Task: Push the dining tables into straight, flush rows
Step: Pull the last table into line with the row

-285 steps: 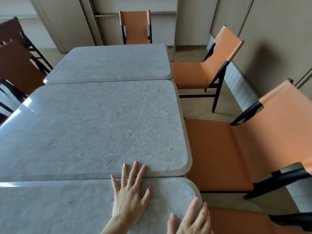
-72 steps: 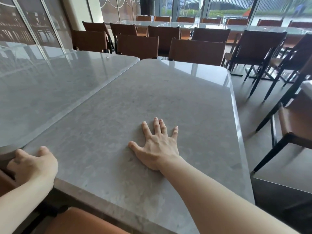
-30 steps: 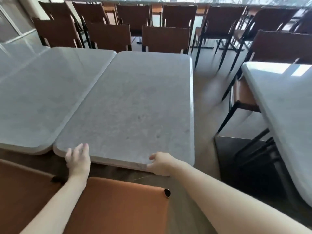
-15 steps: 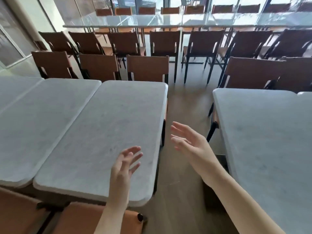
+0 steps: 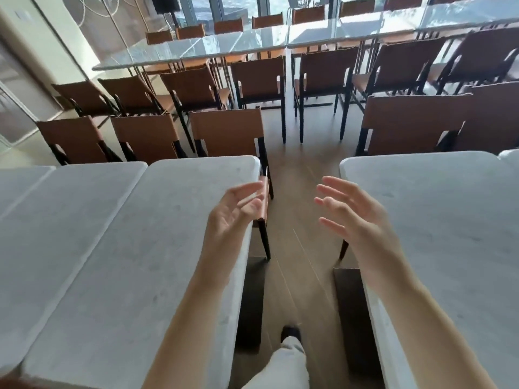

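Note:
A grey stone-topped dining table (image 5: pixel 146 237) stands on my left, its long side flush against a second grey table (image 5: pixel 56 220) further left. Another grey table (image 5: pixel 449 220) stands on my right, across a floor aisle. My left hand (image 5: pixel 233 211) hovers open, palm turned inward, above the right edge of the left table. My right hand (image 5: pixel 351 211) hovers open over the aisle beside the right table's left edge. Neither hand touches a table.
Brown chairs (image 5: pixel 227 133) line the far ends of the tables, and one chair (image 5: pixel 264 200) is tucked at the left table's right side. A far row of glossy tables (image 5: pixel 252 43) runs along the windows. My leg and shoe (image 5: pixel 289 343) are in the wooden aisle.
The view has shifted right and forward into the aisle between the tables. Both hands have risen slightly and stay open, free of the tables; a second earlier they were gripping the left table's near edge.

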A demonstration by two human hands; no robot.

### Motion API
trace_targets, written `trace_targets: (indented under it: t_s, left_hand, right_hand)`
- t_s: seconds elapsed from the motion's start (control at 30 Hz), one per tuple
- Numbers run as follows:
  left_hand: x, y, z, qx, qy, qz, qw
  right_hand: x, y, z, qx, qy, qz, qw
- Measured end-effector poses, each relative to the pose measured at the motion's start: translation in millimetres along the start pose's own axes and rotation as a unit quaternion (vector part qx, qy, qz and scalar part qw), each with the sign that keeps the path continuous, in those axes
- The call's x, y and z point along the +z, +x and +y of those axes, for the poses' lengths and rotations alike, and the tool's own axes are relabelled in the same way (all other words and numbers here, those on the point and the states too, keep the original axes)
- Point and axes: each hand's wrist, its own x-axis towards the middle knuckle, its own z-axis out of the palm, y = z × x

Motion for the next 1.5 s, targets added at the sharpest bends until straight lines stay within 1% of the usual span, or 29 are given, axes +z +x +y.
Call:
trace_targets:
  t_s: [0.2, 0.37, 0.5, 0.6, 0.73, 0.8, 0.93, 1.07, 1.2, 1.33, 1.5]
  left_hand:
    - [26.3, 115.0, -23.3, 0.01, -0.009, -0.058, 0.998]
    - [35.0, 223.3, -42.1, 0.015, -0.053, -0.06, 0.997]
    - [29.4, 295.7, -53.5, 0.028, -0.058, -0.059, 0.996]
    - [23.3, 342.1, -59.4, 0.028, -0.058, -0.065, 0.996]
    - [12.7, 398.0, -67.4, 0.02, -0.059, -0.077, 0.995]
    - [7.5, 424.9, -74.6, 0.003, -0.06, -0.073, 0.996]
    - [3.1, 474.8, -97.7, -0.028, -0.071, -0.036, 0.996]
    - [13.1, 529.3, -119.2, -0.048, -0.069, -0.033, 0.996]
    - [34.7, 601.5, -129.9, -0.04, -0.049, -0.045, 0.997]
    - [59.2, 691.8, -130.0, -0.039, -0.029, -0.062, 0.997]
    - [75.8, 787.0, -130.1, -0.014, -0.019, -0.039, 0.999]
  right_hand:
    - [-9.5, 93.3, 18.9, 0.012, -0.002, 0.029, 1.0]
    - [-2.7, 201.5, 22.2, 0.021, -0.03, 0.04, 0.999]
    - [18.3, 286.3, 21.0, 0.016, -0.031, 0.024, 0.999]
    - [33.0, 337.7, 18.9, 0.022, -0.031, 0.011, 0.999]
    - [42.3, 394.9, 16.5, 0.026, -0.01, 0.02, 0.999]
    - [46.3, 423.0, 15.9, 0.03, 0.003, 0.02, 0.999]
    - [52.8, 482.2, 19.7, 0.033, 0.004, 0.003, 0.999]
    - [50.1, 549.3, 28.1, 0.028, -0.007, -0.01, 1.0]
    - [35.1, 630.3, 35.5, 0.022, -0.004, -0.011, 1.0]
    - [16.6, 722.6, 36.6, 0.023, 0.012, -0.004, 1.0]
    - [9.8, 830.0, 35.9, 0.02, 0.01, -0.024, 0.999]
